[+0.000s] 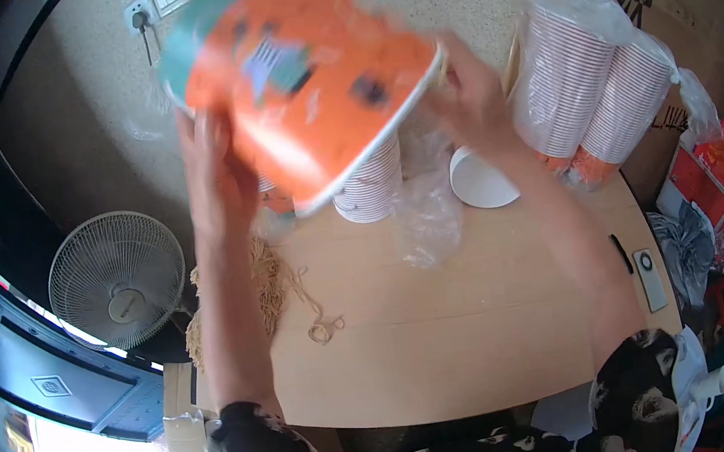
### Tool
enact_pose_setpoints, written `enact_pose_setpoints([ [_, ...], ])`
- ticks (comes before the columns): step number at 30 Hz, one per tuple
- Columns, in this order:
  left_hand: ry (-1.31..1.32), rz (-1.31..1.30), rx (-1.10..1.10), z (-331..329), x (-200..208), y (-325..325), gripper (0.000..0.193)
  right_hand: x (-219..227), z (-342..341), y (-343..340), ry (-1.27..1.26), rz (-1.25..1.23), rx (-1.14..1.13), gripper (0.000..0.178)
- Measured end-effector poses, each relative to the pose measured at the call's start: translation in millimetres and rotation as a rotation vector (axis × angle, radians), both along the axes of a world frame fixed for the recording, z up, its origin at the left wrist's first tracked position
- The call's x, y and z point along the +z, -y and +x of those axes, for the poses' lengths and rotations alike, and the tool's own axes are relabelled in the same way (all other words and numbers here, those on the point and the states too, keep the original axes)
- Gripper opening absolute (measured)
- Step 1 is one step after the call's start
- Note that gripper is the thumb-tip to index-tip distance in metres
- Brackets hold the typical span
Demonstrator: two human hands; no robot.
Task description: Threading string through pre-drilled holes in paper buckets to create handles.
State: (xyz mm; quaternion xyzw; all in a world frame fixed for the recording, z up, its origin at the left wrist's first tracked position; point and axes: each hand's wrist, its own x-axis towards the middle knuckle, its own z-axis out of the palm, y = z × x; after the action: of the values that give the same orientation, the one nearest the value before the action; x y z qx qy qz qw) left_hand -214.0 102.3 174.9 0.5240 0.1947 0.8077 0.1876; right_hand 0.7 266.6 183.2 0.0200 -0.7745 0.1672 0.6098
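Up in front of me, above the far part of the table, I hold a large orange paper bucket (316, 94) tilted on its side, with a teal band at its upper left and a white rim toward the lower right. My left hand (216, 177) grips its lower left side. The fingers of my right hand (474, 99) are closed at the rim's right end. Motion blurs the bucket. Behind and below it, a stack of paper cups (373, 192) stands partly hidden. To the right of that stack lie a clear plastic bag (431, 221) and a white cup (483, 181).
Bagged stacks of paper cups (572, 72) lean against a cardboard sheet (686, 32) at the right. Tan twine (269, 290) lies beside my left forearm. A fan (118, 283) stands left. A white remote-like device (651, 280) rests near the table's right edge.
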Motion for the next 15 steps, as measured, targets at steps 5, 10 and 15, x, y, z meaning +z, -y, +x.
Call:
enact_pose_setpoints([
  [5,-0.488,0.121,0.508,-4,95,-66,0.087,59,-54,-99,0.117,-0.117,0.038,0.030],
  [10,-0.523,0.041,0.461,10,93,-128,0.106,21,-87,-202,0.304,-0.372,0.087,0.028],
  [15,-0.771,-0.038,1.093,-40,57,-152,0.106,-26,-91,-176,0.209,-0.949,0.417,0.029],
])
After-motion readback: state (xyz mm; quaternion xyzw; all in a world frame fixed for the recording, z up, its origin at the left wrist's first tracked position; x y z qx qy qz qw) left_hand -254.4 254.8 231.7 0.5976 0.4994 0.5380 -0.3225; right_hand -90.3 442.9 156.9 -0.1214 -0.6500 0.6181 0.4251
